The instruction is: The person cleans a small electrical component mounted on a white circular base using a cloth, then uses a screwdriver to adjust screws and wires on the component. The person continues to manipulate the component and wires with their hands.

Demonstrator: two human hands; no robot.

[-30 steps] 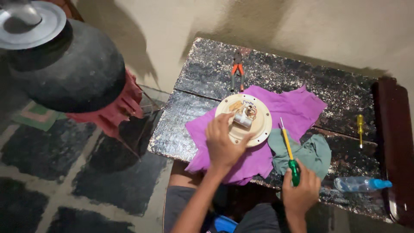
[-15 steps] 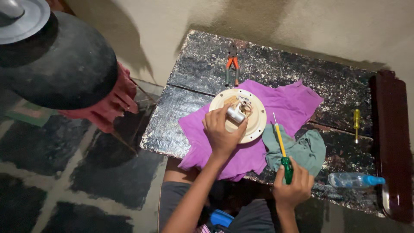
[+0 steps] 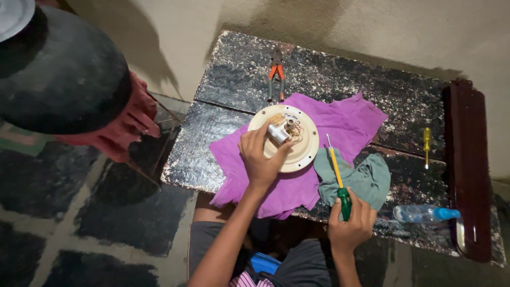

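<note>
A round cream disc [image 3: 303,151] lies on a purple cloth [image 3: 350,122] spread over a dark table [image 3: 223,122]. My left hand [image 3: 260,159] rests on the disc's near left side, its fingers around a small silver cylinder [image 3: 278,133] at the centre, where thin wires show. My right hand [image 3: 350,226] grips the green handle of a screwdriver [image 3: 338,178] with a yellow shaft, pointing away from me over a grey-green rag [image 3: 366,180] and ending right of the disc.
Orange-handled pliers [image 3: 275,74] lie beyond the disc. A small yellow screwdriver [image 3: 426,143] and a clear bottle with a blue cap [image 3: 425,213] lie at the right, near a dark wooden piece [image 3: 467,159]. A big black pot [image 3: 58,74] on a red cloth stands left.
My left hand has shifted on the disc and closed around the silver cylinder at its centre. My right hand still holds the screwdriver in much the same place.
</note>
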